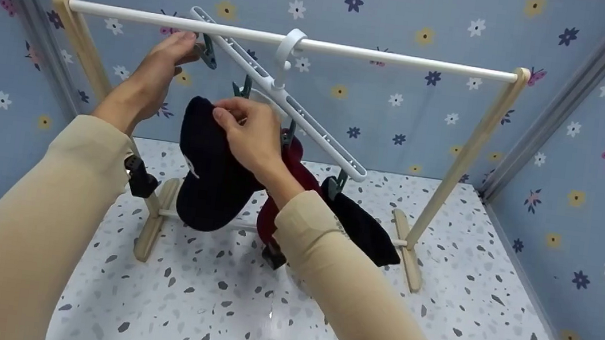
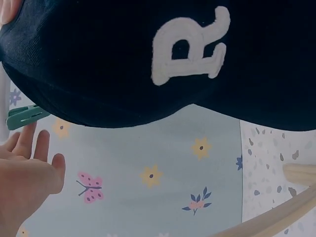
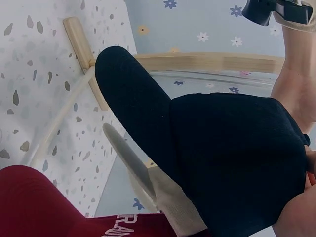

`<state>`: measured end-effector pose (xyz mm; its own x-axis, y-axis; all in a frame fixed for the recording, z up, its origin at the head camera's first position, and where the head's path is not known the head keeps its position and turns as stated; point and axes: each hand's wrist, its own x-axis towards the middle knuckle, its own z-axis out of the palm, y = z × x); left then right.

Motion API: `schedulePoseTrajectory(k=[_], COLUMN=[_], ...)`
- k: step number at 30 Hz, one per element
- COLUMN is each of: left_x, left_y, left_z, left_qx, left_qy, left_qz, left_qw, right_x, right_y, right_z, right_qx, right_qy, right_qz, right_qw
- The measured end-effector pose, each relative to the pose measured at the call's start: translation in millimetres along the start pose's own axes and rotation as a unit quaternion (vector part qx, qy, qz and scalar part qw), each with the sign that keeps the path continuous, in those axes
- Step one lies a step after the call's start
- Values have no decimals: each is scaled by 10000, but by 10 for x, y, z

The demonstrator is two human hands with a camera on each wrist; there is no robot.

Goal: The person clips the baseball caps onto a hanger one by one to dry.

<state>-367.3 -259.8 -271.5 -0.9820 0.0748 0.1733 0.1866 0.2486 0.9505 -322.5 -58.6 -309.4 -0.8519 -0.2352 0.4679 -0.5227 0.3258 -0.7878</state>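
Observation:
A navy cap hangs brim down from my right hand, which pinches its upper edge between thumb and fingers. A white letter R shows on its front in the left wrist view. My left hand is raised at the far left of a white hanger, pinching a dark green clip that hangs there. The hanger's hook sits over the white rail. Other clips on the hanger hold a maroon cap, a black cap and a light-coloured cap, partly hidden.
The rail rests on a wooden stand whose right leg and left leg reach the speckled floor. A low white crossbar joins the feet. Blue flowered walls enclose the back and both sides.

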Motion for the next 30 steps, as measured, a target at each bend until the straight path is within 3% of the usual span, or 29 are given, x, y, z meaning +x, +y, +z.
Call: schedulePoseTrajectory(k=[14, 26, 30], left_x=[-24, -95, -143], left_y=[5, -100, -127], left_z=[-15, -75, -84], left_qx=[-41, -1147, -981], left_qy=[153, 286, 321], left_qz=[111, 686, 783], left_qw=[9998, 9906, 9916], right_x=[-8, -4, -10], right_y=[5, 1, 18], right_z=[-24, -31, -46], right_qx=[-31, 118, 153], right_qy=[-17, 8, 57], right_qz=[240, 192, 213], right_qw=[9997, 9997, 9996])
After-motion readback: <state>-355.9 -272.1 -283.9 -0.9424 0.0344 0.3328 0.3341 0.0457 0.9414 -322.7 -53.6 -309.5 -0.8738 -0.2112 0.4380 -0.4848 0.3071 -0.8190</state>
